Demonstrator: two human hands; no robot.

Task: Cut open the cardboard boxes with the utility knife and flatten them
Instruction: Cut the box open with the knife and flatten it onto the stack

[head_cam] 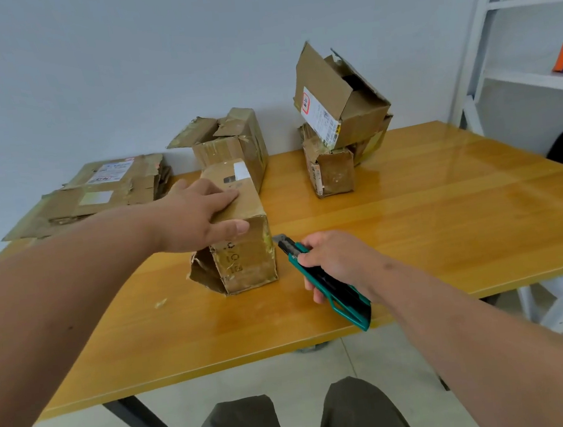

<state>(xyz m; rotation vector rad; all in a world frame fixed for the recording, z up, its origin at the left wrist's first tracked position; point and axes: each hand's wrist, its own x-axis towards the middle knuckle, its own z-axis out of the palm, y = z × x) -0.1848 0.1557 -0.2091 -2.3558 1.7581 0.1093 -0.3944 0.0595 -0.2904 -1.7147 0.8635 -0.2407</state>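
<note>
Two hands are working the nearest cardboard box [241,238] on the desk [411,221]: the left hand [197,214] is pressing flat-fingered on its top, thumb on the near face. Just right, the right hand [332,260] is gripping the utility knife [328,284], blade pointing toward the box's near-right edge.

Left hand [197,214] flat, fingers straight, arm outstretched, right hand [332,260] curled in a grip

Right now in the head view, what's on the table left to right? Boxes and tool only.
Flattened cardboard stack → box under the left hand → green utility knife in the right hand → stacked open boxes. The opened box behind the held one overlaps it, so it is left out.
</note>
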